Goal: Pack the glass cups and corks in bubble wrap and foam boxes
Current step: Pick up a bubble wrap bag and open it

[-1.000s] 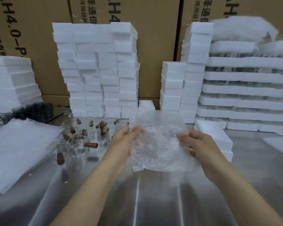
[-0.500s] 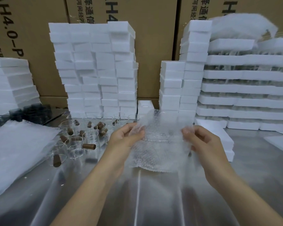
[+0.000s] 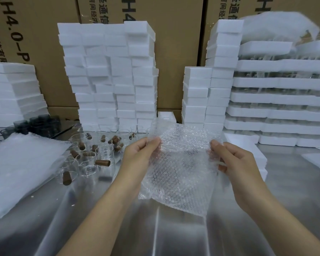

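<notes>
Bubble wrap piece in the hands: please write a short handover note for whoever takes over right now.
Left hand pinches the bubble wrap piece at its upper left edge; right hand pinches the upper right edge, above the steel table.
Glass cups and corks sit mixed on the table to the left; foam boxes stand stacked behind.
Done: one piece in hand; nothing seems wrapped in it.
Left: wrap cups and corks, box them.
</notes>
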### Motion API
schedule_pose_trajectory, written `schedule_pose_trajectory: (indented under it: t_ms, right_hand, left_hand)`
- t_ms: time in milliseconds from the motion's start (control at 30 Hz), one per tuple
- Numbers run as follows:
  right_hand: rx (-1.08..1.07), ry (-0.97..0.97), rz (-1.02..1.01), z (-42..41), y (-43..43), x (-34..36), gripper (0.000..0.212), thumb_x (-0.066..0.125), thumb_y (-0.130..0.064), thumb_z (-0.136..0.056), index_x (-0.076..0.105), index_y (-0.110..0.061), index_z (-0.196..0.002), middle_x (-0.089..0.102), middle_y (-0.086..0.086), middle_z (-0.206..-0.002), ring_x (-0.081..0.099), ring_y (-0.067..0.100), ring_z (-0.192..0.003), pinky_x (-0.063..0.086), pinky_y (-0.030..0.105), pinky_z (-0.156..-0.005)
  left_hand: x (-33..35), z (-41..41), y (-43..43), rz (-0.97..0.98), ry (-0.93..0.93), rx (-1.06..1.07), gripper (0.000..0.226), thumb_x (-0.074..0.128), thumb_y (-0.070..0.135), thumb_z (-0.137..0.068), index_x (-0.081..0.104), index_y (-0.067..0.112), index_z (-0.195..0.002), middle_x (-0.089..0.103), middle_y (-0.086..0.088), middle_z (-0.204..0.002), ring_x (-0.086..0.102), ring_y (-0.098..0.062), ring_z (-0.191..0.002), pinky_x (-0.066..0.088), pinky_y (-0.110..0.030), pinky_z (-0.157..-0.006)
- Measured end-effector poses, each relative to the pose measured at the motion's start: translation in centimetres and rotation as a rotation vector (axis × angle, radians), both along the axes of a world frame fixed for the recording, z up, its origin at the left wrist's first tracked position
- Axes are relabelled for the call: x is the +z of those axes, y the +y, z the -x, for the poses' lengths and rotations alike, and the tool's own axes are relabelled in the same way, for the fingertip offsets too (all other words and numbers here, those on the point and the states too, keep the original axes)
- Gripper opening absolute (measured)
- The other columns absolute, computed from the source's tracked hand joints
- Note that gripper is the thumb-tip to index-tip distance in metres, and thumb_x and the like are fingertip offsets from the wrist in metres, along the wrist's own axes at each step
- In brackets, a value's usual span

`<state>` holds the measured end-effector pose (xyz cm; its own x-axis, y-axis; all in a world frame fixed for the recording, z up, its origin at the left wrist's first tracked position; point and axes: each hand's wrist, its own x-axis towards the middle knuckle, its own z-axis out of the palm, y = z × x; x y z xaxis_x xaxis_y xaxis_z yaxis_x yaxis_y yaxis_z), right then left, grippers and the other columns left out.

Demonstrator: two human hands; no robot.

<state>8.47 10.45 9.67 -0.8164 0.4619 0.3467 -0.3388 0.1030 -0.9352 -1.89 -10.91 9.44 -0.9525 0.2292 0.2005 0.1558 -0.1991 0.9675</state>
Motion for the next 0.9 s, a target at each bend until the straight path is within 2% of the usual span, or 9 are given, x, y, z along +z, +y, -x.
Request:
schedule_pose_trajectory:
  t_ms: [100,267,333,467,567,633,700,800,900]
  right_hand:
    - [-0.002,-0.002,-0.014,0.0,-0.1,0.0,0.04,0.075,-0.05,-0.09,0.075,-0.012,-0.079,0.073,0.012,-0.088,0.068,0.026,-0.088,0.051,0.043,-0.093]
    - [0.008,-0.048,-0.006,0.1,-0.1,-0.2,0.038,0.076,-0.055,-0.085,0.08,-0.017,-0.087,0.077,0.002,-0.09,0.071,0.026,-0.088,0.052,0.045,-0.092]
    - [0.053,-0.083,0.028,0.0,-0.2,-0.2,0.044,0.077,-0.06,-0.077,0.081,-0.02,-0.094,0.079,-0.002,-0.092,0.074,0.015,-0.084,0.053,0.038,-0.088]
    - [0.093,-0.137,0.038,0.0,-0.3,-0.4,0.015,0.081,-0.037,-0.086,0.082,-0.022,-0.086,0.076,-0.002,-0.086,0.069,0.015,-0.081,0.053,0.038,-0.089]
    - [0.103,-0.153,0.047,0.0,-0.3,-0.5,0.012,0.078,-0.026,-0.092,0.082,-0.021,-0.081,0.075,0.005,-0.087,0.067,0.022,-0.081,0.055,0.036,-0.083]
    - [0.131,-0.207,0.022,-0.1,-0.2,-0.4,0.01,0.077,-0.024,-0.092,0.083,-0.016,-0.092,0.079,0.009,-0.096,0.072,0.03,-0.086,0.058,0.04,-0.087]
    - [0.245,-0.353,-0.084,-0.4,0.3,-0.1,0.021,0.081,-0.03,-0.087,0.081,-0.013,-0.099,0.079,0.014,-0.106,0.075,0.033,-0.096,0.056,0.044,-0.095]
    - [0.531,-0.576,-0.28,-1.3,0.8,0.3,0.043,0.079,-0.051,-0.082,0.079,-0.02,-0.111,0.079,0.007,-0.115,0.075,0.024,-0.103,0.054,0.037,-0.094]
    - [0.459,-0.533,-0.323,-1.4,0.8,0.2,0.056,0.075,-0.07,-0.076,0.079,-0.025,-0.11,0.079,0.0,-0.109,0.075,0.016,-0.095,0.055,0.035,-0.092]
  left_hand:
    - [-0.1,0.1,0.0,0.031,0.021,0.017,0.021,0.075,0.041,-0.098,0.082,0.022,-0.092,0.075,0.007,-0.089,0.067,-0.005,-0.081,0.05,-0.033,-0.086]
    - [-0.2,0.2,0.0,0.073,0.033,0.043,0.022,0.076,0.038,-0.099,0.082,0.032,-0.078,0.074,0.012,-0.079,0.066,-0.002,-0.073,0.047,-0.028,-0.077]
    - [-0.3,0.4,-0.1,0.077,0.028,0.051,0.024,0.076,0.036,-0.099,0.081,0.032,-0.076,0.075,0.013,-0.079,0.067,0.0,-0.072,0.047,-0.027,-0.076]
    - [-0.2,0.3,-0.1,0.088,0.024,0.043,0.031,0.075,0.034,-0.1,0.079,0.032,-0.069,0.077,0.023,-0.081,0.069,0.004,-0.073,0.048,-0.027,-0.078]
    - [-0.2,0.3,0.0,0.126,0.03,0.078,0.028,0.074,0.032,-0.101,0.079,0.022,-0.075,0.069,0.036,-0.07,0.066,0.013,-0.069,0.049,-0.028,-0.079]
    - [-0.2,0.3,-0.1,0.143,0.077,0.114,0.024,0.072,0.028,-0.102,0.078,0.014,-0.083,0.073,0.019,-0.072,0.065,0.004,-0.066,0.05,-0.029,-0.076]
    - [-0.2,0.2,-0.4,0.213,0.162,0.149,0.018,0.071,0.025,-0.101,0.079,0.017,-0.087,0.077,0.004,-0.079,0.067,-0.009,-0.069,0.053,-0.031,-0.074]
    - [-0.5,0.7,-0.9,0.45,0.291,0.194,0.015,0.072,0.028,-0.098,0.078,0.027,-0.084,0.075,0.003,-0.079,0.065,-0.017,-0.072,0.05,-0.033,-0.072]
    - [-0.6,1.0,-1.7,0.606,0.276,0.063,0.009,0.075,0.031,-0.094,0.078,0.038,-0.088,0.07,0.012,-0.08,0.065,-0.008,-0.075,0.048,-0.028,-0.075]
